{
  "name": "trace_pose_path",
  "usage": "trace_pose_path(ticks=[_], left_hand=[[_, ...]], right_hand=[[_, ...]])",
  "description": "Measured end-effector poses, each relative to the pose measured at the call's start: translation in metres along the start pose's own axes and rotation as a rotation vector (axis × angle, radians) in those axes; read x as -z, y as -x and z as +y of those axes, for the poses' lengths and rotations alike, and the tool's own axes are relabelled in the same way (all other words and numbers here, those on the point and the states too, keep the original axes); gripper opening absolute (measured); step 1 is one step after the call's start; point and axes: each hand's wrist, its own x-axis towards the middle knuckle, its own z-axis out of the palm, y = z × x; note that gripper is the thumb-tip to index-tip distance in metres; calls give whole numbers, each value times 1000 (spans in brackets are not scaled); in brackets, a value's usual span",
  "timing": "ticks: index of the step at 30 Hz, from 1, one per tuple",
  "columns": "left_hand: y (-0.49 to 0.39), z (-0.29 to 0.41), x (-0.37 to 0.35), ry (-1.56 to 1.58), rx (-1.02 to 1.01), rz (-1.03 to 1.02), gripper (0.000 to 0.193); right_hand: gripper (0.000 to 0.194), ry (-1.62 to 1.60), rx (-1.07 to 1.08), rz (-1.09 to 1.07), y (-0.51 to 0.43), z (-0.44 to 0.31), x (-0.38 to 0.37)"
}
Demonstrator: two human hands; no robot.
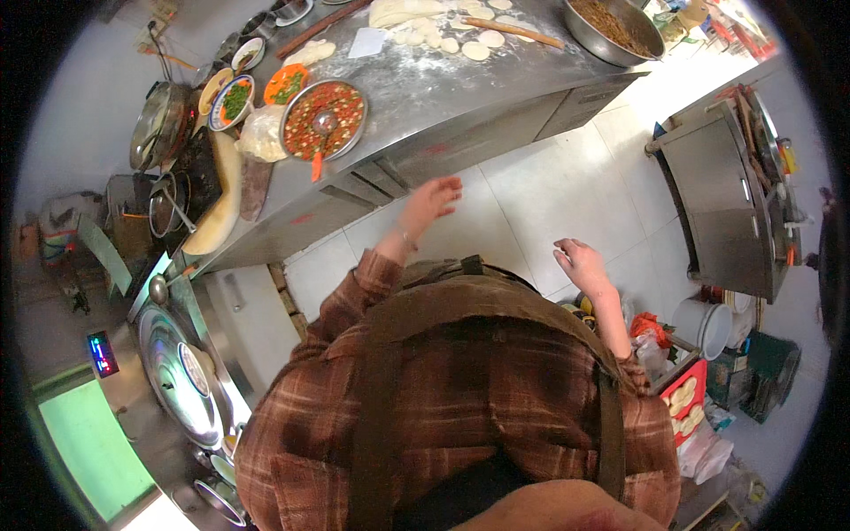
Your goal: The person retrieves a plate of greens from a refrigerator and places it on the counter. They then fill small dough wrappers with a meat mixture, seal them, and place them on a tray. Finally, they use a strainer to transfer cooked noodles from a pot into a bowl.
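My left hand (428,204) hangs over the floor in front of the steel worktable (412,99), its fingers loosely spread and nothing in them. Farther right, my right hand (583,265) is also bare, held out with fingers slightly bent and touching nothing. Nearest to my left hand on the worktable is a steel bowl of chopped red and white filling (323,99), with an orange-handled ladle (325,124) resting in it. Across the floured surface lie flattened dough rounds (475,51), small dough pieces (425,34) and a wooden rolling pin (514,32).
A steel basin of brown filling (611,30) stands at the worktable's far right end. Bowls of chopped greens (236,101) crowd its left side. A steel cabinet (717,192), a white bucket (710,328) and a red tray of dough pieces (687,401) line the right; a large round lid (176,378) lies left.
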Motion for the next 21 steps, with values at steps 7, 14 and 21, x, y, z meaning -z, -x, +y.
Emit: trace_pose_path(ticks=[7,14,21], left_hand=[[-188,16,-8,340,99,325,33],[-393,34,14,417,58,702,37],[-467,33,3,213,-163,989,36]], right_hand=[[25,-151,-172,95,-32,83,46],[20,-133,-193,350,-146,170,159],[19,235,-86,508,-273,250,293]])
